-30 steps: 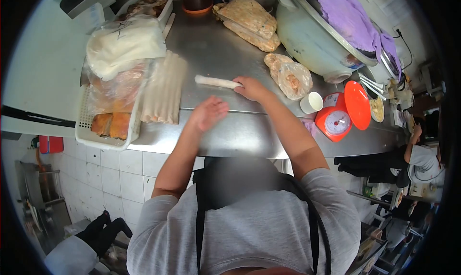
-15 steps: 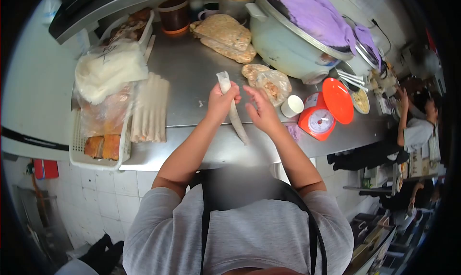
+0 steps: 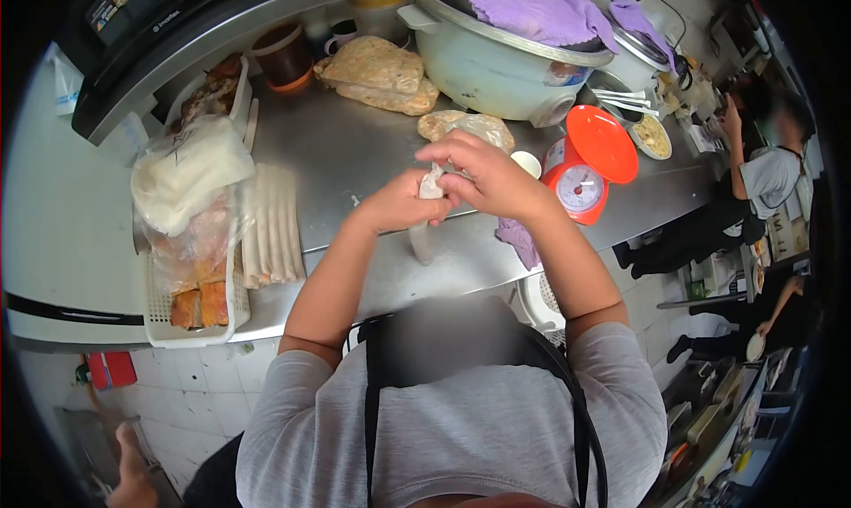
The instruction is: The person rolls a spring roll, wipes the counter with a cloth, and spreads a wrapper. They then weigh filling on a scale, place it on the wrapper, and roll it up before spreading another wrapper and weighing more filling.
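Observation:
My left hand (image 3: 397,201) is closed around a long, thin, pale plastic-wrapped roll (image 3: 431,185) whose lower end hangs below the fist. At its top end, my right hand (image 3: 483,175) has its thumb and fingers closed on the whitish wrap; its index finger arches above. Several similar pale rolls (image 3: 272,229) lie side by side on the steel counter to the left. Beyond my right hand sit a bag of light-brown chunky filling (image 3: 486,129) and a white cup (image 3: 526,163), partly hidden by that hand.
A white basket (image 3: 239,306) with plastic bags stands left. Filled flat bags (image 3: 377,72), a dark container (image 3: 282,58) and a big lidded tub (image 3: 483,69) line the back. Right are a red scale (image 3: 581,187), a purple cloth (image 3: 519,242) and a person (image 3: 767,175).
My right hand, previously apart with fingers spread, has come over to the roll's top end and closed on it. My head view has shifted, and the roll's top looks bunched.

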Demonstrator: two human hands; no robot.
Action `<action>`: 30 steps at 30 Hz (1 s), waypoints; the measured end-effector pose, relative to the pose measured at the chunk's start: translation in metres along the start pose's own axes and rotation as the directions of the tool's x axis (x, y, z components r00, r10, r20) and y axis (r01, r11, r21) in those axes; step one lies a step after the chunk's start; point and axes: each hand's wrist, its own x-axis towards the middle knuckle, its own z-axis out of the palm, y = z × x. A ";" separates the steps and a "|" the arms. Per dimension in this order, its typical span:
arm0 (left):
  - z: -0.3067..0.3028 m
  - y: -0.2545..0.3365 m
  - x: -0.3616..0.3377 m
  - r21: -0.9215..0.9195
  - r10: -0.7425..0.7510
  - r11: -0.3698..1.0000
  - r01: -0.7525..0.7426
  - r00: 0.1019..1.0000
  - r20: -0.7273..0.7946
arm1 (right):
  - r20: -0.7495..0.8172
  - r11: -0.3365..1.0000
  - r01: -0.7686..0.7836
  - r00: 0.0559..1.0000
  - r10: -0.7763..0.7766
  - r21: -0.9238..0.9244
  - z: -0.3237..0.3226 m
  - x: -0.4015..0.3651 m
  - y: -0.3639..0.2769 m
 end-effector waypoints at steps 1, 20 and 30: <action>0.000 0.005 -0.001 -0.039 0.005 0.999 -0.003 0.999 0.039 | 0.048 0.999 0.015 0.999 -0.014 -0.030 -0.005 0.002 -0.003; 0.016 0.012 -0.005 0.859 0.586 0.510 -0.035 0.745 -0.318 | -0.304 0.821 -0.281 0.830 0.468 0.497 0.042 -0.011 -0.010; 0.023 0.012 -0.011 0.635 0.360 0.771 -0.050 0.856 -0.370 | -0.259 0.984 -0.038 0.966 -0.009 -0.176 0.025 -0.020 -0.008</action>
